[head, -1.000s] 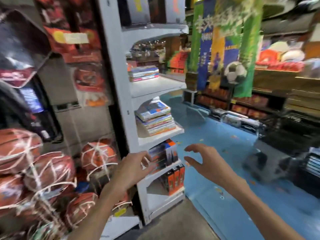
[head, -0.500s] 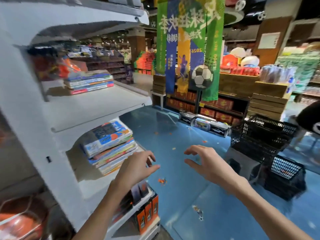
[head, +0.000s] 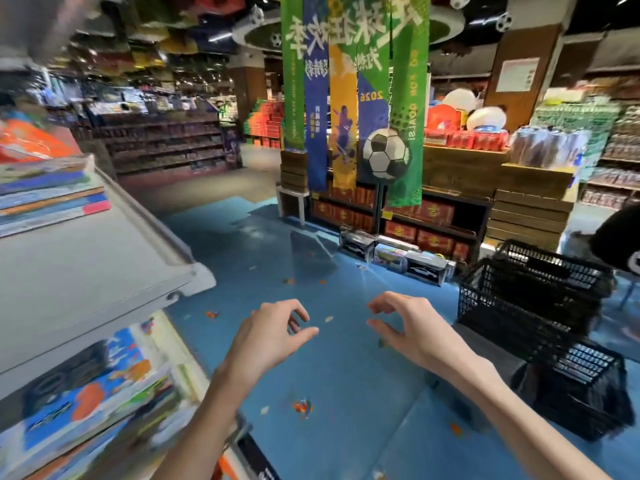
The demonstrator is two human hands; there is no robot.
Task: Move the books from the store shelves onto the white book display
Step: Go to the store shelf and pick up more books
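The white book display fills the left side of the view, close to me. A stack of colourful books lies on its upper shelf. Another stack of books with a blue and orange cover on top lies on the shelf below. My left hand and my right hand hover side by side in front of me over the blue floor, just right of the display. Both hold nothing, with fingers loosely curled. Neither hand touches a book.
Stacked black wire shopping baskets stand on the floor at the right. Green, blue and yellow banners with a football hang ahead over wooden shelves of red boxes. Store shelves run along the back left. Blue floor lies between.
The view has swung right and up, so the display has slid to the left edge. Both hands have drawn closer together and their fingers have curled more.
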